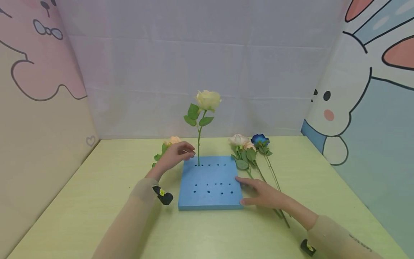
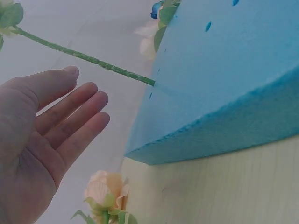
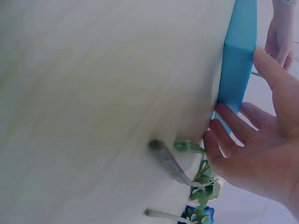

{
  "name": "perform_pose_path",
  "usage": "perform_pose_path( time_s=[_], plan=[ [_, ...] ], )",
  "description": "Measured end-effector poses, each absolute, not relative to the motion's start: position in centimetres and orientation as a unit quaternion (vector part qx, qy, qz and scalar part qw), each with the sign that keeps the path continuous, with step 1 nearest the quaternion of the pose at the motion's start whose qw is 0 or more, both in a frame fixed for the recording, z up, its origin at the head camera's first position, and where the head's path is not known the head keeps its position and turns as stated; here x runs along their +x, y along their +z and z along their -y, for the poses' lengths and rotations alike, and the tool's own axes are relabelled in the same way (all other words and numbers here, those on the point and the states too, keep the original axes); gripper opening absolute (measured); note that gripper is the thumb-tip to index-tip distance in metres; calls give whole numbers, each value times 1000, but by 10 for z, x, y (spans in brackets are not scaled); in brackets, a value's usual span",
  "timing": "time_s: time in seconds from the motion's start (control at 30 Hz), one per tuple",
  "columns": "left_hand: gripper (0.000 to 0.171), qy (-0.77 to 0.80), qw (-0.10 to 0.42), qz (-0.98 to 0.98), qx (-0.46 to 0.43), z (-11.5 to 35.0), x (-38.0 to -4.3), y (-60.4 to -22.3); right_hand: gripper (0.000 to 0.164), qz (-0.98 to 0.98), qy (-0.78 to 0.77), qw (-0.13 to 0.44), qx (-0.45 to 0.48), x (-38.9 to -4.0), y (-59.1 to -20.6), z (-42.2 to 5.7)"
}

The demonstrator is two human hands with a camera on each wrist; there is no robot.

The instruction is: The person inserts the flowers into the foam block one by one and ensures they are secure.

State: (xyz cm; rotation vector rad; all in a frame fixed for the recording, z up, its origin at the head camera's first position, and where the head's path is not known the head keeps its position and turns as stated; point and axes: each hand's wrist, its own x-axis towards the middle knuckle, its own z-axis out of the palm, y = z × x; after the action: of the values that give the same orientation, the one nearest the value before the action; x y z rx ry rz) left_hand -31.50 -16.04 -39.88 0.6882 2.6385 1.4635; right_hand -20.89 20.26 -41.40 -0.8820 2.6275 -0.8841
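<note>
A white rose (image 1: 208, 100) stands upright with its stem in a back-row hole of a blue foam board (image 1: 211, 176). My left hand (image 1: 177, 154) is just left of that stem, its fingers extended and apart from it; in the left wrist view the palm (image 2: 28, 163) holds nothing. At the board's right edge my right hand (image 1: 263, 193) rests with spread fingers, the thumb near the front corner. The right wrist view shows its fingertips (image 3: 223, 108) against the board's side (image 3: 236, 70).
Right of the board lie a pale rose (image 1: 238, 139), a peach rose (image 1: 249, 145) and a blue rose (image 1: 260, 139), stems toward me. A peach rose (image 1: 174, 139) lies behind my left hand. More holes dot the board. The table (image 1: 106, 172) meets a white backdrop (image 1: 155, 72).
</note>
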Motion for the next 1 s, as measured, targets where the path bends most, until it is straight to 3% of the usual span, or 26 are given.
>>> perform_pose_path(
  time_s=[0.2,0.53,1.0],
  plan=[
    [30,492,-1,-846,204,176,-308,-387,82,-898,-303,118,-299,-209,-415,-203],
    [41,466,-32,-864,190,215,-294,-383,82,-897,-306,118,-297,-208,-412,-202],
    [44,428,-32,-889,158,272,-269,-392,82,-893,-312,117,-304,-208,-414,-203]
  ],
)
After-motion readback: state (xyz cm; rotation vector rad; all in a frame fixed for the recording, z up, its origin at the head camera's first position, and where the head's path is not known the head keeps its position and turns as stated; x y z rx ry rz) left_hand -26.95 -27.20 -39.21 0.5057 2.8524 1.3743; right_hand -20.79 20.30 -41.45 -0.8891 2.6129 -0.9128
